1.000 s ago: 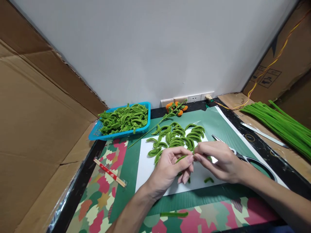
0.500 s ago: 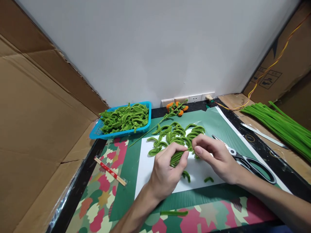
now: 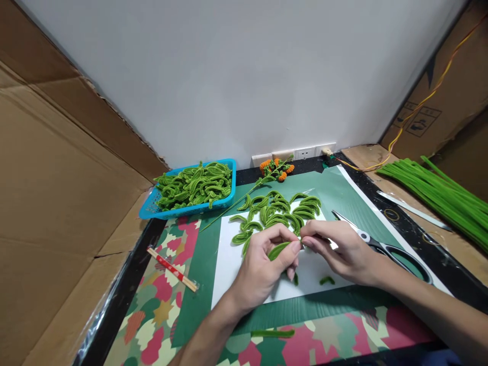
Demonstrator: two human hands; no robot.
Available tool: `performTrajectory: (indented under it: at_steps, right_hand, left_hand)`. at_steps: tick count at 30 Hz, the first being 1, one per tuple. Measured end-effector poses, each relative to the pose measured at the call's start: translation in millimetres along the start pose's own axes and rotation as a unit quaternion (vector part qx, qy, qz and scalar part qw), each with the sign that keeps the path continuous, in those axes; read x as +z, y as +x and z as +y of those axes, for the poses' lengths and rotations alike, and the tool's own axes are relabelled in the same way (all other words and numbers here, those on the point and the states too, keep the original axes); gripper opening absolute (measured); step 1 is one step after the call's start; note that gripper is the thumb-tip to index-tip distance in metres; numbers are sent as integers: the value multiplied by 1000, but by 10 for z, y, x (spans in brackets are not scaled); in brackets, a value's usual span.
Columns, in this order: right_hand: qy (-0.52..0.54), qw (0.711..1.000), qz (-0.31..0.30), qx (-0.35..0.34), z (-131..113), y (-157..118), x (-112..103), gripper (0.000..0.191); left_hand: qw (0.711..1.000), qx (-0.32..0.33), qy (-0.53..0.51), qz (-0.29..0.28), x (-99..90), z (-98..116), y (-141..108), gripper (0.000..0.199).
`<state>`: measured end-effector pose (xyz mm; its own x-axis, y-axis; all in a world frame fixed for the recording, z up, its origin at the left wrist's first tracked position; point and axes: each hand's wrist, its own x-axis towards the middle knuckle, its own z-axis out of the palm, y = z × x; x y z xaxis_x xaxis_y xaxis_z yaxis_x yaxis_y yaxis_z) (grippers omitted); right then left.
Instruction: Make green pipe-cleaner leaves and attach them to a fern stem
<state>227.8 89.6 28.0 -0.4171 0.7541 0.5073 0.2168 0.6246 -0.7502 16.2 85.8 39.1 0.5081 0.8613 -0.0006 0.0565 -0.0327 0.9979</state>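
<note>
My left hand pinches a green pipe-cleaner leaf between thumb and index finger over the white paper. The tips of my right hand are closed at the right end of that leaf, against the left fingertips; the pinched end itself is hidden. Just beyond both hands lie several curved pipe-cleaner leaves on the paper and green mat. A short bent green piece rests below my right hand, and a straight piece lies nearer the front edge.
Scissors lie right of my right hand. A blue basket of green leaves stands back left, beside an orange-flowered stem. Wrapped chopsticks are at left. Uncut green pipe cleaners and a metal strip lie at right.
My right fingers have come in against the left fingertips and closed more tightly at the leaf's end. The leaf has turned a little in my left hand.
</note>
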Motion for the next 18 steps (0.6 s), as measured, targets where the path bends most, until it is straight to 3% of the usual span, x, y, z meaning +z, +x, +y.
performTrajectory:
  at_steps: [2,4,5,7,9,10,11,12,13,16,18]
  right_hand:
    - [60,996,-22,68,-35,9,-34,23]
    - [164,973,-38,156,-57,21,-33,29]
    - [232,951,-46,198,-58,29,-22,33]
    - [376,880,-67,283,-43,50,7,41]
    - [475,795,-96,364,-16,72,29,48]
    - [497,766,-106,395,-3,80,32,51]
    - [500,753,-112,412,8,85,30,53]
    - [488,762,-112,411,17,84,23,52]
    - [459,790,-105,393,24,78,11,50]
    - [267,921,-66,275,36,31,-41,36]
    - [97,982,-42,156,47,-10,-71,25]
  left_hand:
    - [999,35,42,-2,-28,10,3,14]
    - [967,161,194,20,-57,35,16,10]
    - [924,245,291,24,-73,51,26,10]
    - [790,401,464,14,-108,82,51,16]
    - [669,485,564,4,-143,95,71,18]
    - [637,500,586,4,-156,91,77,17]
    - [630,502,592,0,-165,81,79,16]
    - [647,491,583,-2,-168,66,78,16]
    - [686,467,558,-1,-163,50,73,16]
    - [858,318,401,39,-109,16,55,12]
    - [943,178,274,55,-63,16,51,12]
